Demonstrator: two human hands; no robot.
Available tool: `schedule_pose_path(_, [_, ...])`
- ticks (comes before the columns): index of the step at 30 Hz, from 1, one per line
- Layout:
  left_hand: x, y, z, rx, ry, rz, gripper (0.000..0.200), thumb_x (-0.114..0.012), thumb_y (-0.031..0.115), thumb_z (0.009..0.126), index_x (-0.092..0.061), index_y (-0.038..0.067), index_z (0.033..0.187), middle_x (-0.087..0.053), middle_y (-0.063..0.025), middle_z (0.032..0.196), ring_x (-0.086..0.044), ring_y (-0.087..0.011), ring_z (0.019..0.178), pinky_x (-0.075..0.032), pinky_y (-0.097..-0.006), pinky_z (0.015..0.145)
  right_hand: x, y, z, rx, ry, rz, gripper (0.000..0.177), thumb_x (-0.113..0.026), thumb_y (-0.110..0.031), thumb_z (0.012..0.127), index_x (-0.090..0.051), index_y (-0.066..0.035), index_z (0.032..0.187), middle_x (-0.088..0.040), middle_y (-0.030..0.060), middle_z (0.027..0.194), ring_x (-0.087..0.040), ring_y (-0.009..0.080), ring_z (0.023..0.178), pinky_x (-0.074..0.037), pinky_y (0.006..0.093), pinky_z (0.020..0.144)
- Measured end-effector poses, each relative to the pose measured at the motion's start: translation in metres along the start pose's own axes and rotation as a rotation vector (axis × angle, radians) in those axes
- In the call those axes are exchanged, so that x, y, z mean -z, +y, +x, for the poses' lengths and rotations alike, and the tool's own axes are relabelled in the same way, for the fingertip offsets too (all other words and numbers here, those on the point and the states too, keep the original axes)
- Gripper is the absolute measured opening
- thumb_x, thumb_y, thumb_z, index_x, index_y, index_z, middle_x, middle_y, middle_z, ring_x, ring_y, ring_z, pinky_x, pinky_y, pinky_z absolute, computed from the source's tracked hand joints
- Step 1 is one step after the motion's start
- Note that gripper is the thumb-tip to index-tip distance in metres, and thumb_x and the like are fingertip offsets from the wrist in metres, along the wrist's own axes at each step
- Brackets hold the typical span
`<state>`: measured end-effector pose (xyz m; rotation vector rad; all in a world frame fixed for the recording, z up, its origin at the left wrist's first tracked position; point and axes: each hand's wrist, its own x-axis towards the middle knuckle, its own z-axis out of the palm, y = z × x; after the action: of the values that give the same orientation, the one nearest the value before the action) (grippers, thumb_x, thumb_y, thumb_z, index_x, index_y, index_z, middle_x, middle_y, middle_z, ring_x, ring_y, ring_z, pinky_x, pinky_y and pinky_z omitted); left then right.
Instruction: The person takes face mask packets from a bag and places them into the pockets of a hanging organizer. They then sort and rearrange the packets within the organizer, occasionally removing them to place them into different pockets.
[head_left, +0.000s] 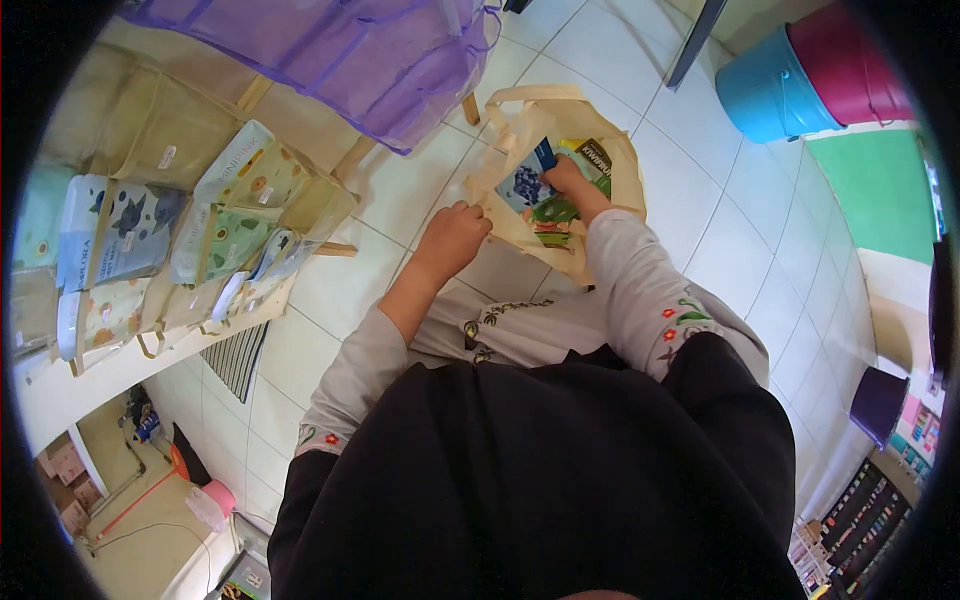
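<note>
A beige cloth tote bag point(606, 140) hangs open in front of me above the tiled floor. My left hand point(455, 235) grips the bag's near left rim and holds it open. My right hand point(568, 178) reaches inside the bag and rests on the packets there. A blue packet with a blueberry picture point(527, 180) and a green packet point(553, 215) stick up inside the bag under my right hand. Whether my right hand grips one of them is hidden by my fingers.
A wooden shelf point(120, 370) at the left carries several printed pouches point(225, 215) in beige holders. A purple mesh organiser point(350, 50) hangs at the top. Blue point(765, 85) and pink point(850, 60) tubs stand at the upper right, and a purple stool point(878, 402) at the right.
</note>
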<state>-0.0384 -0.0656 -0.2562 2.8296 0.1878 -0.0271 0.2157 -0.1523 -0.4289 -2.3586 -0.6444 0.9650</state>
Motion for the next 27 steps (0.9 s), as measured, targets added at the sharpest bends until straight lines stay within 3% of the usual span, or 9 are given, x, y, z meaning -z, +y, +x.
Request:
schedule_pose_path(5, [0.015, 0.009, -0.006, 0.134, 0.021, -0.277, 0.023, -0.067, 0.017, 0.077, -0.064, 0.009, 0.098, -0.061, -0.0087, 0.099, -0.055, -0.0271, 0.096, -0.046, -0.0364, 0.082, 0.103, -0.071, -0.06, 0.369, -0.274, -0.457, 0.048, -0.073, -0.01, 0.066, -0.058, 0.0, 0.11, -0.065, 0.0181, 0.1, -0.063, 0.0296, 0.091, -0.048, 0.0356, 0.081])
schedule_pose_path(10, [0.042, 0.023, -0.004, 0.347, 0.392, -0.749, 0.052, -0.065, 0.031, 0.083, -0.046, 0.014, 0.129, -0.055, -0.009, 0.122, -0.047, -0.0257, 0.117, -0.037, -0.0427, 0.097, 0.203, -0.151, -0.123, 0.583, -0.544, -0.278, 0.046, -0.066, -0.002, 0.069, -0.057, 0.0, 0.114, -0.066, 0.0128, 0.098, -0.061, 0.0233, 0.091, -0.047, 0.0333, 0.085])
schedule_pose_path(11, [0.046, 0.023, -0.002, 0.39, 0.396, -1.095, 0.056, -0.063, 0.034, 0.084, -0.042, 0.015, 0.132, -0.054, -0.0092, 0.124, -0.046, -0.026, 0.119, -0.036, -0.0444, 0.098, 0.218, -0.169, -0.138, 0.596, -0.574, -0.244, 0.04, -0.065, -0.003, 0.074, -0.057, 0.002, 0.112, -0.066, 0.0081, 0.095, -0.058, 0.0149, 0.089, -0.047, 0.0309, 0.083])
schedule_pose_path(13, [0.055, 0.024, 0.0, 0.443, 0.386, -1.791, 0.062, -0.06, 0.039, 0.086, -0.034, 0.017, 0.138, -0.052, -0.0095, 0.127, -0.043, -0.0264, 0.123, -0.034, -0.0478, 0.099, 0.229, -0.197, -0.162, 0.561, -0.649, -0.035, 0.037, -0.066, -0.005, 0.076, -0.057, 0.001, 0.112, -0.065, 0.0051, 0.094, -0.057, 0.0129, 0.088, -0.046, 0.0295, 0.082])
schedule_pose_path(14, [0.062, 0.024, -0.002, 0.345, 0.263, -2.039, 0.063, -0.056, 0.042, 0.088, -0.032, 0.012, 0.138, -0.049, -0.0138, 0.13, -0.044, -0.0299, 0.123, -0.038, -0.0513, 0.098, 0.228, -0.205, -0.168, 0.578, -0.673, 0.034, 0.037, -0.066, -0.005, 0.077, -0.057, 0.001, 0.112, -0.065, 0.0044, 0.095, -0.057, 0.0127, 0.088, -0.046, 0.0293, 0.082])
schedule_pose_path(17, [0.091, 0.037, -0.017, 0.217, 0.056, -2.205, 0.065, -0.055, 0.04, 0.088, -0.031, 0.004, 0.136, -0.047, -0.0191, 0.13, -0.049, -0.0328, 0.119, -0.044, -0.0528, 0.094, 0.217, -0.232, -0.181, 0.614, -0.711, 0.143, 0.039, -0.066, -0.005, 0.078, -0.055, 0.0, 0.115, -0.064, 0.0024, 0.097, -0.057, 0.0123, 0.089, -0.045, 0.0288, 0.083])
schedule_pose_path(21, [0.117, 0.041, -0.035, 0.419, 0.19, -1.897, 0.048, -0.058, 0.02, 0.089, -0.039, -0.002, 0.128, -0.056, -0.018, 0.118, -0.06, -0.03, 0.104, -0.052, -0.0448, 0.087, 0.208, -0.251, -0.195, 0.653, -0.645, 0.125, 0.048, -0.067, -0.003, 0.076, -0.052, -0.001, 0.122, -0.062, 0.0023, 0.103, -0.057, 0.013, 0.094, -0.043, 0.0278, 0.089])
schedule_pose_path(24, [0.121, 0.042, -0.045, 0.368, 0.425, -1.862, 0.041, -0.062, 0.013, 0.086, -0.046, 0.0, 0.121, -0.059, -0.0135, 0.112, -0.062, -0.0248, 0.098, -0.054, -0.0395, 0.082, 0.195, -0.253, -0.209, 0.757, -0.618, 0.241, 0.055, -0.07, -0.001, 0.072, -0.051, -0.002, 0.123, -0.061, 0.0057, 0.106, -0.057, 0.0143, 0.095, -0.044, 0.0273, 0.088])
schedule_pose_path(27, [0.119, 0.043, -0.048, 0.428, 0.517, -1.802, 0.039, -0.063, 0.007, 0.084, -0.047, 0.0, 0.118, -0.06, -0.0129, 0.11, -0.063, -0.0246, 0.095, -0.055, -0.0388, 0.079, 0.188, -0.257, -0.213, 0.615, -0.499, 0.156, 0.057, -0.072, -0.002, 0.07, -0.05, -0.001, 0.123, -0.061, 0.0065, 0.106, -0.058, 0.0156, 0.095, -0.044, 0.0273, 0.088])
